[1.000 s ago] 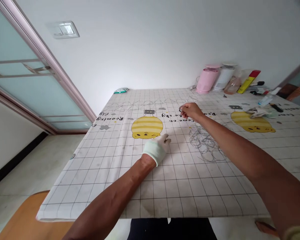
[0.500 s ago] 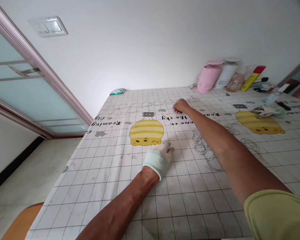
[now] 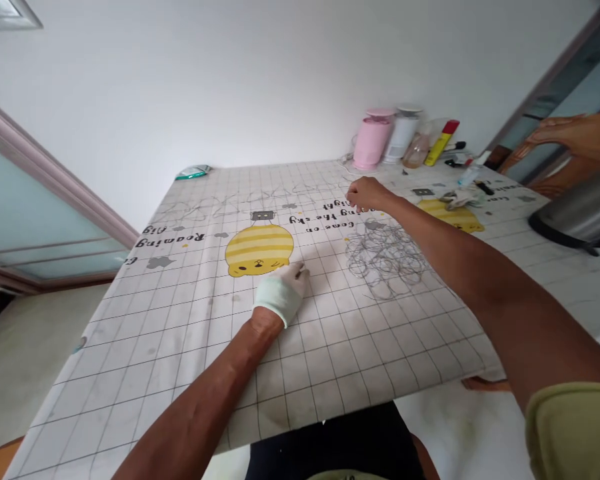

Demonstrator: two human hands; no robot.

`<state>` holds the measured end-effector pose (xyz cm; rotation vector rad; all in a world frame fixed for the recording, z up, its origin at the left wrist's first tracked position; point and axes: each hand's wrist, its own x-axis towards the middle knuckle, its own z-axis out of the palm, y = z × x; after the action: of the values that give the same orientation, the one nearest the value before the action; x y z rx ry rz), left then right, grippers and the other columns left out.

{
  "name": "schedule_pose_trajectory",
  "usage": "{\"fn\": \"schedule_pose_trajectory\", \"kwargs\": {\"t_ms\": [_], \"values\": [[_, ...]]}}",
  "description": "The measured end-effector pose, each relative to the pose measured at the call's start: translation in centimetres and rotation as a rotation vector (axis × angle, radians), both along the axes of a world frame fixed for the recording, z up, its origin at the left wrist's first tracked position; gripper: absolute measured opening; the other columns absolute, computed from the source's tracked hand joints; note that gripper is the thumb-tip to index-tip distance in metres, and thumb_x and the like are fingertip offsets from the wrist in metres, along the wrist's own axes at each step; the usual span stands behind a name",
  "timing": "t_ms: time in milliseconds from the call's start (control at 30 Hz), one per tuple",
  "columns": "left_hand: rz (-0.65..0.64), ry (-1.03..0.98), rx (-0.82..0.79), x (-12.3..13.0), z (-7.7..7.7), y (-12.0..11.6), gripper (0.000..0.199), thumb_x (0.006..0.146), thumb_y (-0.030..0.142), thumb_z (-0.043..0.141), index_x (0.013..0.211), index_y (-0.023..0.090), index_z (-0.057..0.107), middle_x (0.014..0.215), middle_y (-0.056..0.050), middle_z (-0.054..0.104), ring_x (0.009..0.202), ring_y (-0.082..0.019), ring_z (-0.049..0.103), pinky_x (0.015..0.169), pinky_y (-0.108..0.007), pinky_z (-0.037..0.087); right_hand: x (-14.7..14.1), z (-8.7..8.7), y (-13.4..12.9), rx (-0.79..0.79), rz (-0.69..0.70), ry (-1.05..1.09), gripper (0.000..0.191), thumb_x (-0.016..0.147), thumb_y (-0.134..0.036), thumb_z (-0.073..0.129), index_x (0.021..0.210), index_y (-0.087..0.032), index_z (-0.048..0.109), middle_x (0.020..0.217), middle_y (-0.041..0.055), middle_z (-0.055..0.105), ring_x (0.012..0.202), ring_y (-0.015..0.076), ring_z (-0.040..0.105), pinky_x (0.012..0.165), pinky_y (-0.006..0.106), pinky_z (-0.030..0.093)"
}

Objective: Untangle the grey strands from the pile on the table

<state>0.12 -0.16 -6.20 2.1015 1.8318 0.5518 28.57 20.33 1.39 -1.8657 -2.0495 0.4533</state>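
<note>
My left hand (image 3: 283, 290), in a white glove with a mint cuff, rests on the checked tablecloth (image 3: 320, 347) beside a printed yellow bear balloon. Its fingers are curled in, and whatever they hold is too small to see. My bare right hand (image 3: 364, 193) is farther back, fingers pinched together, by the printed words. Anything in that pinch cannot be made out. Below the right forearm lies a loose tangle of thin grey wire (image 3: 387, 257). Another thin wavy strand of wire (image 3: 260, 193) stretches along the back of the table, to the left of the right hand.
At the back right stand a pink canister (image 3: 373, 141), a white canister (image 3: 403, 137), a bottle (image 3: 416, 150) and a yellow-red can (image 3: 442, 143). Glove-like cloth (image 3: 463, 197) lies nearby. A metal vessel (image 3: 580, 207) is at the far right. A green-white packet (image 3: 193, 172) sits back left.
The view has swung right, bringing the metal vessel and the table's front edge into sight. More of the wire tangle shows. Both hands stay near the same printed spots; the left fingers look more curled.
</note>
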Motion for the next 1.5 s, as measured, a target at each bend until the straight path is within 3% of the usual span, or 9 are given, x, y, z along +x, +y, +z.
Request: {"fn": "schedule_pose_trajectory", "kwargs": {"t_ms": [300, 433, 633, 767, 933, 1067, 1167, 1333, 1500], "values": [[-0.023, 0.033, -0.032, -0.2, 1.6, -0.3, 0.032, 0.103, 0.038, 0.047, 0.093, 0.028, 0.076, 0.094, -0.003, 0.079, 0.088, -0.023, 0.07, 0.076, -0.032, 0.047, 7.0, 0.9, -7.8, 0.085, 0.034, -0.271, 0.011, 0.088, -0.012, 0.07, 0.086, -0.015, 0.08, 0.083, 0.009, 0.078, 0.077, 0.0206, 0.068, 0.065, 0.028, 0.042], [-0.008, 0.026, -0.044, -0.4, 1.7, -0.2, 0.031, 0.102, 0.039, 0.048, 0.1, 0.03, 0.078, 0.105, -0.003, 0.081, 0.099, -0.024, 0.072, 0.083, -0.031, 0.05, 6.0, 0.1, -9.8, 0.069, 0.13, -0.273, 0.013, 0.088, -0.012, 0.068, 0.086, -0.018, 0.079, 0.087, 0.0068, 0.078, 0.079, 0.0205, 0.065, 0.066, 0.028, 0.04], [-0.011, 0.033, -0.048, -0.4, 1.8, -0.2, 0.032, 0.101, 0.039, 0.049, 0.105, 0.03, 0.08, 0.114, -0.003, 0.081, 0.107, -0.025, 0.072, 0.09, -0.031, 0.05, 2.6, -2.7, -12.8, 0.127, 0.523, -0.415, 0.021, 0.09, -0.013, 0.065, 0.106, -0.02, 0.076, 0.111, 0.0112, 0.073, 0.093, 0.0243, 0.064, 0.072, 0.032, 0.041], [-0.007, 0.032, -0.061, -0.4, 1.9, -0.3, 0.032, 0.1, 0.039, 0.05, 0.107, 0.03, 0.08, 0.116, -0.003, 0.081, 0.109, -0.025, 0.072, 0.091, -0.031, 0.051, 2.1, -4.2, -13.0, 0.218, 0.623, -0.532, 0.017, 0.093, -0.01, 0.059, 0.088, -0.02, 0.072, 0.099, 0.011, 0.068, 0.094, 0.0254, 0.06, 0.073, 0.034, 0.04], [-0.023, 0.033, -0.029, -0.6, 1.4, 0.0, 0.033, 0.1, 0.04, 0.05, 0.11, 0.03, 0.08, 0.118, -0.004, 0.081, 0.112, -0.026, 0.071, 0.095, -0.031, 0.051, 2.3, -3.5, -13.7, 0.307, 0.721, -0.504, 0.024, 0.1, -0.011, 0.052, 0.082, -0.02, 0.067, 0.09, 0.0087, 0.065, 0.092, 0.024, 0.056, 0.08, 0.035, 0.04], [-0.03, 0.034, -0.011, -0.8, 0.9, 0.2, 0.034, 0.1, 0.042, 0.049, 0.106, 0.029, 0.08, 0.113, -0.004, 0.081, 0.107, -0.026, 0.072, 0.091, -0.032, 0.051, 1.9, -2.5, -16.7, 0.386, 0.669, -0.488, 0.016, 0.102, -0.015, 0.054, 0.102, -0.017, 0.069, 0.102, 0.0123, 0.066, 0.099, 0.0268, 0.056, 0.08, 0.036, 0.04], [-0.034, 0.038, 0.002, -0.9, 0.7, 0.3, 0.033, 0.1, 0.042, 0.049, 0.106, 0.03, 0.08, 0.112, -0.003, 0.081, 0.105, -0.025, 0.072, 0.089, -0.032, 0.051, 1.8, -2.4, -20.7, 0.371, 0.559, -0.443, 0.021, 0.106, -0.021, 0.049, 0.097, -0.019, 0.068, 0.098, 0.011, 0.066, 0.094, 0.0255, 0.057, 0.073, 0.035, 0.039], [-0.059, 0.078, 0.019, -0.9, 0.5, 0.3, 0.033, 0.1, 0.04, 0.049, 0.106, 0.029, 0.08, 0.108, -0.004, 0.081, 0.101, -0.026, 0.071, 0.085, -0.033, 0.05, 2.4, -4.3, -27.2, 0.239, 0.547, -0.474, 0.017, 0.101, -0.019, 0.055, 0.086, -0.02, 0.064, 0.093, 0.0099, 0.064, 0.085, 0.0242, 0.057, 0.065, 0.034, 0.04], [-0.056, 0.089, 0.042, -1.0, 0.3, 0.3, 0.033, 0.1, 0.039, 0.05, 0.106, 0.029, 0.08, 0.108, -0.004, 0.081, 0.101, -0.026, 0.071, 0.085, -0.034, 0.05, 2.6, -5.4, -29.7, 0.309, 0.58, -0.336, 0.029, 0.103, -0.011, 0.042, 0.085, -0.022, 0.061, 0.089, 0.0098, 0.063, 0.083, 0.024, 0.057, 0.07, 0.036, 0.045]]}}
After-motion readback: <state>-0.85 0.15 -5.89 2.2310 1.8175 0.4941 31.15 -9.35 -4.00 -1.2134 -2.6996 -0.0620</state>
